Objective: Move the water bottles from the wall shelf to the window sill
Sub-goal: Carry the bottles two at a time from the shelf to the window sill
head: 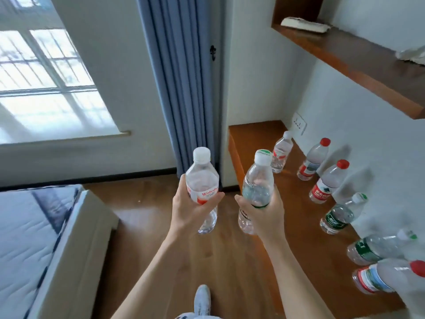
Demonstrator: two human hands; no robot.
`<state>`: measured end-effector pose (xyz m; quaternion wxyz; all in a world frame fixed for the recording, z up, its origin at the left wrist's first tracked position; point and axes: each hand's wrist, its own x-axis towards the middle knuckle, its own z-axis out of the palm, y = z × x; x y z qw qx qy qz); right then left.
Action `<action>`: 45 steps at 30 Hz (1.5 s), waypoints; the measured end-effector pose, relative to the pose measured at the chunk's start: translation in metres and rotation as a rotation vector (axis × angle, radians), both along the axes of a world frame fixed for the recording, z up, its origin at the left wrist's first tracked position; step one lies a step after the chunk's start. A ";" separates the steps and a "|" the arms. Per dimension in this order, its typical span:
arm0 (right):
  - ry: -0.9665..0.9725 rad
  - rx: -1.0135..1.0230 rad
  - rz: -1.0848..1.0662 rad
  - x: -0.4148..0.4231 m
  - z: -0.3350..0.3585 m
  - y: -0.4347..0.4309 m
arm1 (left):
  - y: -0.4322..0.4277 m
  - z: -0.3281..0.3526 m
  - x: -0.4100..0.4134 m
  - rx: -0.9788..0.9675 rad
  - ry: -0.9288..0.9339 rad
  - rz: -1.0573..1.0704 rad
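Observation:
My left hand (192,209) grips a clear water bottle with a red label and white cap (202,178), held upright above the floor. My right hand (264,210) grips a second clear bottle with a green label and white cap (258,180), also upright. Several more bottles stand in a row on the low wooden wall shelf (305,226) to my right, among them a red-capped one (314,160) and a green-labelled one (340,215). The white window sill (62,137) lies at the far left under the window.
A grey-blue curtain (181,84) hangs between the window and the shelf. An upper wooden shelf (358,63) holds a white object. A bed with a white frame (46,245) fills the lower left. Wooden floor runs between the bed and the shelf.

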<state>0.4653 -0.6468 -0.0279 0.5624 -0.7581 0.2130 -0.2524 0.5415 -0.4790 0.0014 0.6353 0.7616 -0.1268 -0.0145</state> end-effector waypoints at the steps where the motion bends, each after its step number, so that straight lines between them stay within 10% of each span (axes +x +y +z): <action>1: -0.008 0.000 0.038 0.005 -0.002 0.011 | 0.013 -0.001 -0.002 0.006 0.004 0.045; 16: -0.033 0.030 0.453 0.101 -0.007 0.132 | 0.148 -0.010 0.023 0.046 -0.023 0.485; 45: 0.033 -0.044 0.650 0.472 -0.005 0.314 | 0.319 -0.028 0.375 0.087 -0.010 0.652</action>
